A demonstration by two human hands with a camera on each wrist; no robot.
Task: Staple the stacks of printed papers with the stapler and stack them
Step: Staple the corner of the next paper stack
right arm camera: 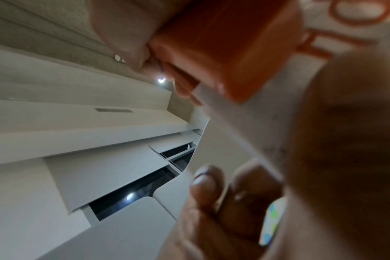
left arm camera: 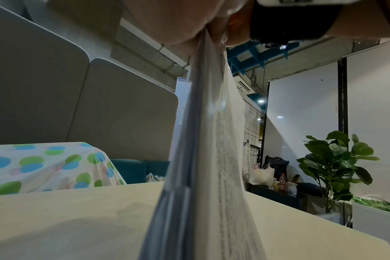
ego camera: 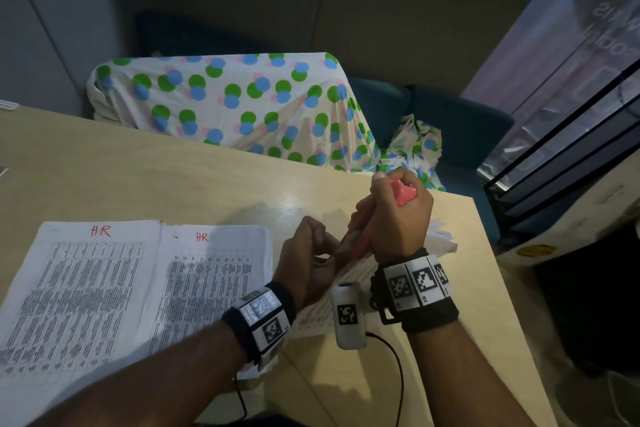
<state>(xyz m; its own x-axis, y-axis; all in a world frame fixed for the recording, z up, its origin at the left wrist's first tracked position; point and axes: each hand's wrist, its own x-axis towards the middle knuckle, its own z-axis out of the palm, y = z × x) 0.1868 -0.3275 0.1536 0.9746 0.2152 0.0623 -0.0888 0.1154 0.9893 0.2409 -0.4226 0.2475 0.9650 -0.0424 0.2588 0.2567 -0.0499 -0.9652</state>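
My right hand (ego camera: 391,215) grips a pink-red stapler (ego camera: 401,192), fingers wrapped round its body above the table. The stapler (right arm camera: 223,47) fills the top of the right wrist view, its front end over a paper corner. My left hand (ego camera: 311,253) pinches the corner of a lifted stack of printed papers (ego camera: 332,291) just left of the stapler. In the left wrist view that stack (left arm camera: 203,158) hangs edge-on from my fingers. Two stapled stacks marked "HR" in red (ego camera: 79,291) (ego camera: 211,274) lie side by side at the left on the table (ego camera: 173,184).
More loose papers (ego camera: 440,239) lie behind my right wrist near the table's right edge. A white device with a black cable (ego camera: 348,315) sits between my wrists. A dotted sheet covers a seat (ego camera: 225,104) beyond the table. A potted plant (left arm camera: 332,163) stands off to the right.
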